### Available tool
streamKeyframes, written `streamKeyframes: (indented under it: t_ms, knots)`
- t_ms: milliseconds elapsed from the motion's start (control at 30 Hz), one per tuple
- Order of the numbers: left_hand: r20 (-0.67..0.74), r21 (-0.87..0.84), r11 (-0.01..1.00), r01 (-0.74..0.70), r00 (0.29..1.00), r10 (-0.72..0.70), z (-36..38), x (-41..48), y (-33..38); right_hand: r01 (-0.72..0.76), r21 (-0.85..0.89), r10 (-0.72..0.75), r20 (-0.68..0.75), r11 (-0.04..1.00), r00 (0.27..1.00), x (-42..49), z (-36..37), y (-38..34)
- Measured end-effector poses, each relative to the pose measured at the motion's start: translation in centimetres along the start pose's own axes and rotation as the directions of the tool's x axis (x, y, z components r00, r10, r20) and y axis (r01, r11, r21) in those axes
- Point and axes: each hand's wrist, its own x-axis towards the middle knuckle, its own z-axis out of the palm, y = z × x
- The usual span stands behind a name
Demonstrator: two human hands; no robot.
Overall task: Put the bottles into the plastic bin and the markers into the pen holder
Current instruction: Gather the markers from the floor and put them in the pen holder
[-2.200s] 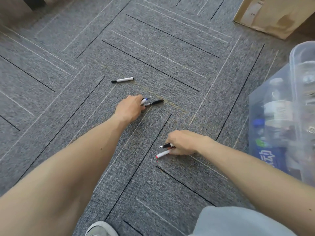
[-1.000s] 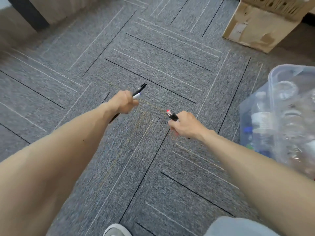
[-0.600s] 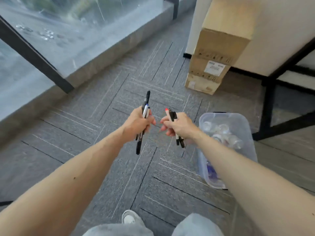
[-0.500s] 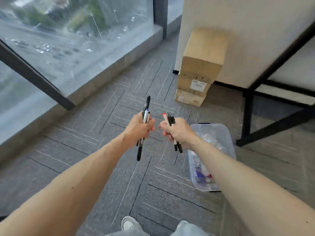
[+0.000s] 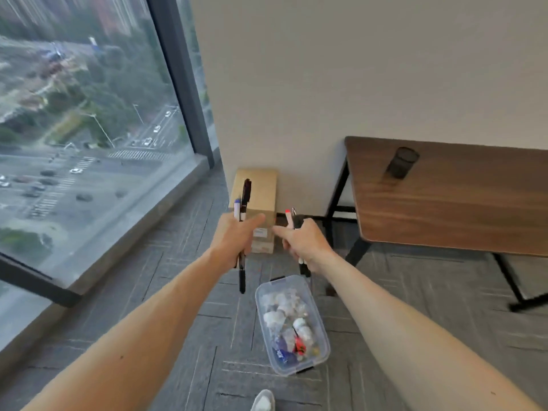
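Left hand [image 5: 237, 237] grips markers [image 5: 245, 189] upright; right hand [image 5: 304, 243] grips red-tipped marker [image 5: 289, 218] (bin [image 5: 296, 370] below).

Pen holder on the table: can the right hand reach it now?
Probably not yet: the pen holder stands on the table well beyond the right hand, though nothing blocks the way.

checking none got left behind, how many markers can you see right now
4. Two stick up from the left hand: a blue-capped marker and a black marker. Two in the right hand: a red-capped marker and a dark marker. Others may hide inside the fists.
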Motion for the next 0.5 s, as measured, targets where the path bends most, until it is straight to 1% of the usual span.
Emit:
streamKeyframes:
  t_ms: [167, 267, 333, 400, 500]
  knots:
    - [0.073, 0.047, 0.996, -0.075, 0.995, 0.071, 4.6, 1.6, 4.4, -0.002, 0.114, 0.016, -0.127, 0.993, 0.992, 0.4, -6.6, -1.7]
    - [0.164, 0.055, 0.994, -0.092, 0.983, 0.082, 8.5, 3.0, 7.1, 0.021, 0.114, 0.005, -0.228, 0.993, 0.974, 0.7, -10.5, -2.0]
    - [0.219, 0.024, 0.995, -0.100, 0.971, 0.092, 11.5, 4.0, 8.6, 0.026, 0.157, 0.022, -0.295, 0.987, 0.955, 0.7, -13.3, -1.6]
    - [0.247, 0.032, 0.991, -0.131, 0.962, 0.119, 14.7, 5.2, 9.6, 0.029, 0.209, 0.048, -0.352, 0.978, 0.935, 0.9, -16.4, -0.9]
    - [0.282, 0.036, 0.989, -0.145, 0.951, 0.129, 19.8, 6.7, 11.1, 0.063, 0.275, 0.053, -0.394, 0.959, 0.918, 2.2, -21.4, 0.3]
